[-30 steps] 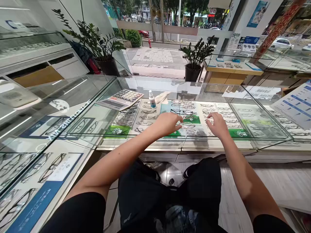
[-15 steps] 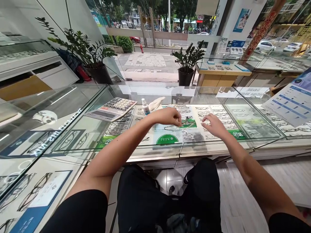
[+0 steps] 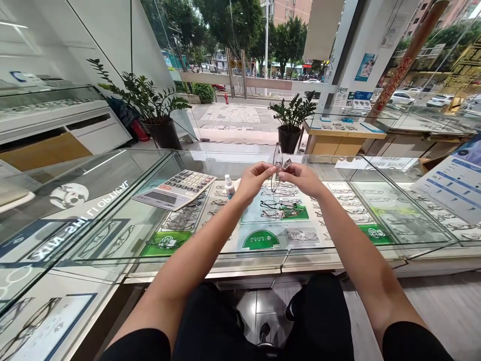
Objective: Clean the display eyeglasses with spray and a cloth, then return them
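Observation:
A pair of eyeglasses (image 3: 277, 154) with thin rims is held on edge above the glass counter. My left hand (image 3: 256, 179) pinches it from the left between thumb and fingers. From the right, my right hand (image 3: 303, 179) is closed on it too, and a small silvery piece (image 3: 287, 164) shows at those fingertips; I cannot make out what it is. Under the hands, several eyeglass frames (image 3: 276, 204) lie in rows inside the display case. Just left of my left hand stands a small spray bottle (image 3: 229, 186) with a white cap.
A large calculator (image 3: 175, 189) rests on the glass left of the bottle. The glass counter (image 3: 240, 254) runs across in front of me, with a printed sheet (image 3: 454, 178) at right. Potted plants (image 3: 289, 120) stand beyond, before the shop window.
Both hands have come together and risen, with the eyeglasses now between them. Before, they were apart and lower over the counter. The view has tilted upward.

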`<act>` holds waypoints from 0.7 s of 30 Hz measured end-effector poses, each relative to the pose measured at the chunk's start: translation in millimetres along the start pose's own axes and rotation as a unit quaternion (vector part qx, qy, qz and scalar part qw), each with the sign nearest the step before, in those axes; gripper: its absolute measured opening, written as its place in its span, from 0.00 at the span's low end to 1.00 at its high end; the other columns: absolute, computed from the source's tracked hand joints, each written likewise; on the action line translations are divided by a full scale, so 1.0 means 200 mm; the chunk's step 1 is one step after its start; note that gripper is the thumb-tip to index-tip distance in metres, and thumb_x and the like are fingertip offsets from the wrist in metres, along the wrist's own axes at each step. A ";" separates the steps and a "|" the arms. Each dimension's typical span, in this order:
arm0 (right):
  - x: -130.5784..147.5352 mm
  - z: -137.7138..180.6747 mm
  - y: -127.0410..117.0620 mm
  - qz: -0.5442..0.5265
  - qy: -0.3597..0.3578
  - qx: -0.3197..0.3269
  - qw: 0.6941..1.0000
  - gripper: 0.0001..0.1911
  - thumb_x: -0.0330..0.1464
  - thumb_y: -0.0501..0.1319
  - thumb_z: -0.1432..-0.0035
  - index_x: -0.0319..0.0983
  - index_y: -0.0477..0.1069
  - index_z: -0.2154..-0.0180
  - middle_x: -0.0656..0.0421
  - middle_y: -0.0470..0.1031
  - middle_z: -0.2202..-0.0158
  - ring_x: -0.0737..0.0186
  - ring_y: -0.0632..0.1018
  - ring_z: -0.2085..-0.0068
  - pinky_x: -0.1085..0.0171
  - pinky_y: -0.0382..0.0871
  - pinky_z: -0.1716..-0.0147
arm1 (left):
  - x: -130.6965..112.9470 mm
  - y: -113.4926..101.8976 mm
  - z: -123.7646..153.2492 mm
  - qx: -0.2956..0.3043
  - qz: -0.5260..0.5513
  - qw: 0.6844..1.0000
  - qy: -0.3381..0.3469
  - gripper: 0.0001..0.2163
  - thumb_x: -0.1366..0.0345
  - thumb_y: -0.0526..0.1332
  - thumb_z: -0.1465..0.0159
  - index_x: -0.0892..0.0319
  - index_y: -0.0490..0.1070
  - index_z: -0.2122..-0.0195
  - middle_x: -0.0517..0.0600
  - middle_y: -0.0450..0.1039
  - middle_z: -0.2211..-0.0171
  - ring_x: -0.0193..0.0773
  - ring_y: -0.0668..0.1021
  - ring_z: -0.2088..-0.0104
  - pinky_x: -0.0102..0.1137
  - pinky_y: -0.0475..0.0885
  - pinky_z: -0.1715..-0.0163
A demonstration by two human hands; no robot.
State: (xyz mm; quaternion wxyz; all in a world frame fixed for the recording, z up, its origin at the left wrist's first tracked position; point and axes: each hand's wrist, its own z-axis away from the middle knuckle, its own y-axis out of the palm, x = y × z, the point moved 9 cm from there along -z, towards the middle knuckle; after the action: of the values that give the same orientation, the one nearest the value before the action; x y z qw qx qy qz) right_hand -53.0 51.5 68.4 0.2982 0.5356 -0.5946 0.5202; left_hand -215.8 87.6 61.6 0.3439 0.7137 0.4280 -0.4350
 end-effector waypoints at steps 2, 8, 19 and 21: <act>-0.04 -0.03 0.02 -0.035 -0.028 -0.039 0.998 0.31 0.61 0.80 0.48 0.42 0.84 0.61 0.56 0.84 0.62 0.56 0.80 0.60 0.54 0.77 0.56 | 0.02 -0.02 0.01 -0.003 0.003 1.000 0.002 0.24 0.40 0.83 0.46 0.56 0.85 0.64 0.51 0.86 0.62 0.42 0.83 0.58 0.40 0.79 0.49; -0.11 -0.01 0.01 -0.026 -0.053 -0.091 0.994 0.31 0.65 0.77 0.46 0.43 0.82 0.69 0.59 0.78 0.71 0.59 0.74 0.67 0.57 0.71 0.63 | 0.05 -0.03 0.02 0.020 0.010 1.000 0.022 0.24 0.39 0.81 0.41 0.56 0.83 0.62 0.54 0.88 0.58 0.45 0.86 0.52 0.42 0.79 0.43; 0.03 0.19 -0.23 0.197 -0.102 -0.348 0.911 0.23 0.53 0.62 0.25 0.46 0.78 0.42 0.52 0.85 0.57 0.50 0.84 0.59 0.50 0.80 0.54 | 0.12 -0.06 0.02 -0.003 -0.039 0.999 0.011 0.25 0.38 0.77 0.37 0.56 0.79 0.60 0.55 0.86 0.53 0.42 0.83 0.52 0.37 0.79 0.51; 0.05 0.19 -0.21 0.242 -0.120 -0.343 0.900 0.28 0.52 0.63 0.25 0.48 0.68 0.32 0.47 0.83 0.41 0.44 0.84 0.47 0.43 0.79 0.44 | 0.12 -0.04 0.03 0.001 -0.046 0.999 0.010 0.24 0.39 0.76 0.36 0.56 0.78 0.60 0.55 0.85 0.53 0.42 0.83 0.51 0.36 0.80 0.52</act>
State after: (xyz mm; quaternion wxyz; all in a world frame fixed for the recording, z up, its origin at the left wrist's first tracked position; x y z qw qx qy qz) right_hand -8.5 16.6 78.1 0.2548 0.2984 -0.8787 0.2720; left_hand -219.4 94.3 36.5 0.3179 0.6979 0.4636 -0.4438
